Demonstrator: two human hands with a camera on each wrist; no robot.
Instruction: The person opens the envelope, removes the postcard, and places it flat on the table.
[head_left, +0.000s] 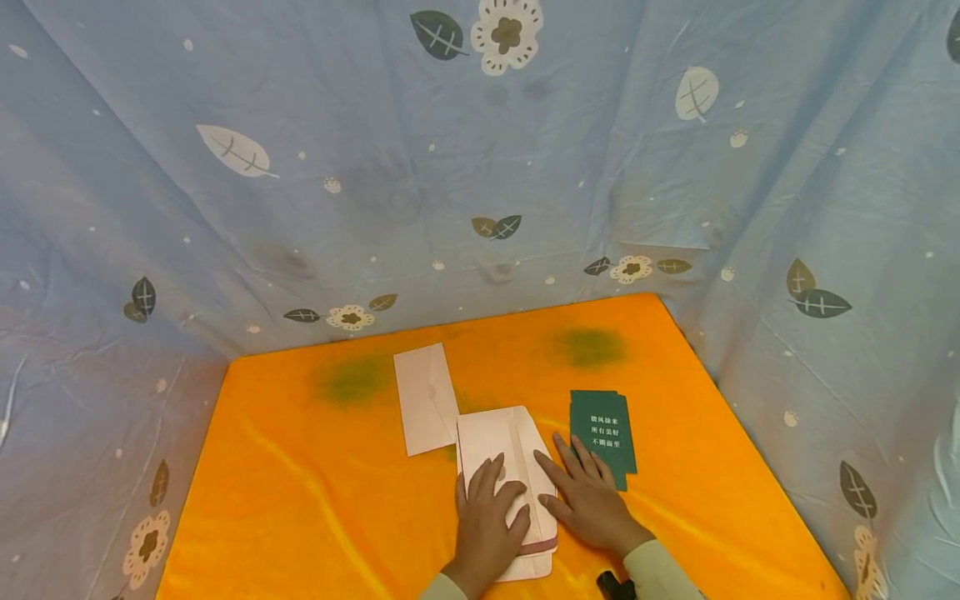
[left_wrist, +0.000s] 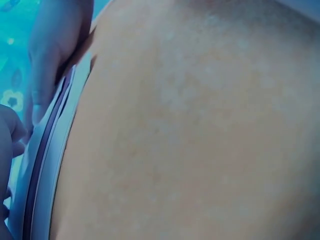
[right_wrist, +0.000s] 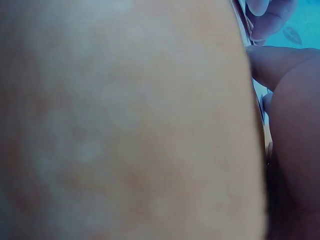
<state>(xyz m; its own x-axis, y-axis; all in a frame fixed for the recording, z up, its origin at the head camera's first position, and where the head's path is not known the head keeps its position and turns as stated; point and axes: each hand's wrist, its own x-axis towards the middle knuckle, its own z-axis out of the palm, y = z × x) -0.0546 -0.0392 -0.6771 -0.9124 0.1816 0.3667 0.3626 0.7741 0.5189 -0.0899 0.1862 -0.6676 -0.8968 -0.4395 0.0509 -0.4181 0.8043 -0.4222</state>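
A stack of pale pink envelopes (head_left: 525, 475) lies on the yellow cloth, with a dark pink band across its lower part. On the top envelope rests my left hand (head_left: 487, 529), its fingers spread and slightly bent. My right hand (head_left: 592, 507) lies at the stack's right edge, index finger and thumb touching the paper. Its other fingers reach to the green cards (head_left: 603, 429), which carry white writing and lie in a slightly uneven pile. Both wrist views are mostly blurred skin; a strip of the envelopes (left_wrist: 42, 155) shows at the left wrist view's edge.
One more pale pink envelope (head_left: 423, 404) lies behind the stack to the left, close to its upper corner. Blue patterned curtains (head_left: 360, 167) enclose the yellow-covered table (head_left: 285, 500) at the back and both sides. A small black object (head_left: 617, 586) shows near my right wrist.
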